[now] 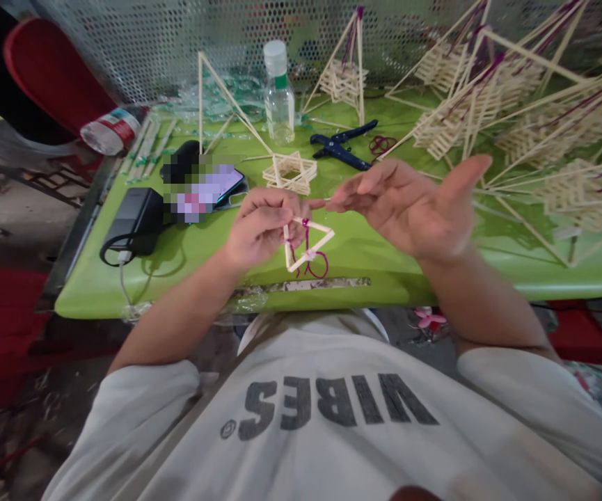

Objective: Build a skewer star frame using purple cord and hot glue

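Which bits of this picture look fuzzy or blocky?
In the head view, square blocks cover part of the phone; also in the head view, the right hand looks slightly soft, perhaps from moving, and the red chair near the left edge looks blurry; in that same head view, the shirt has upside-down letters you can read.

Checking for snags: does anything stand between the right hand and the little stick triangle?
Nothing visible does: only a gap over the green table lies between the open right hand and the triangle in the left hand. One left finger points toward the right hand.
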{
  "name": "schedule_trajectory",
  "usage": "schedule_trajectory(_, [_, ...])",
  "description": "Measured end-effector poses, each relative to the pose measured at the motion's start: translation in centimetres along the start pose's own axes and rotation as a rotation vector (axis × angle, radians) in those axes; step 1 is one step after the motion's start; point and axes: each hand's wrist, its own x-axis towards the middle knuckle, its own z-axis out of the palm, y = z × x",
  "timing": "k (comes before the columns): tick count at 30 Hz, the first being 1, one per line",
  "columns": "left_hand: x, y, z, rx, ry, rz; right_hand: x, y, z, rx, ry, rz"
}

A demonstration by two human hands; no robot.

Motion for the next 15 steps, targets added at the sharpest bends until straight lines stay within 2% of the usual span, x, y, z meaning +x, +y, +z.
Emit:
schedule_trajectory(3, [0.3,0.1,0.9,-0.047,0.037,-0.023,0.1,0.4,0.3,0.052,-0.085,0.049])
schedule_trajectory(5, [0.4,0.3,1.3,-0.084,0.042,-0.023,0.1,0.3,0.3,0.058,-0.091,0.126])
schedule_trajectory(11, [0.4,0.6,0.8,-0.059,0.032,-0.066,0.2,-0.3,-0.2,0.034,0.005,0.241])
schedule_trajectory(15, [0.3,0.9,-0.2,0.035,0.067,0.029,0.4,-0.2,-0.8,-0.068,0.084,0.200])
